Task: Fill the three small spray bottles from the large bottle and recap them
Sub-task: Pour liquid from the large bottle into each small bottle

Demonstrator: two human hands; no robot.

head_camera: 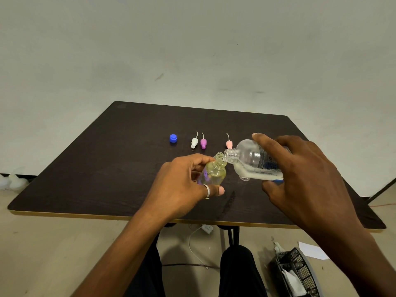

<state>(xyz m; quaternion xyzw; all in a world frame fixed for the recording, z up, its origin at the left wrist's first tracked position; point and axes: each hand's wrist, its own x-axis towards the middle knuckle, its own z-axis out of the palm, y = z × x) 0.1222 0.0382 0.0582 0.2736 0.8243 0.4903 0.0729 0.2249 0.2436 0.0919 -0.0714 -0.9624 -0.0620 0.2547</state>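
Observation:
My left hand (184, 185) grips a small clear spray bottle (214, 171), uncapped and tilted, holding yellowish liquid. My right hand (304, 174) holds the large clear bottle (250, 160) tipped almost flat, its open neck touching the small bottle's mouth. A little liquid lies along the large bottle's lower side. Three spray caps with thin tubes stand on the dark table (107, 168) behind the hands: white (194, 142), purple (203, 142) and pink (228, 144). A blue cap (173, 138) sits left of them. Only one small bottle shows.
The table's front edge runs just below my hands. On the floor beneath are a white cable with an adapter (206, 228), a black mesh basket (297, 273) at the lower right and a white paper (310, 250). My knees show under the table.

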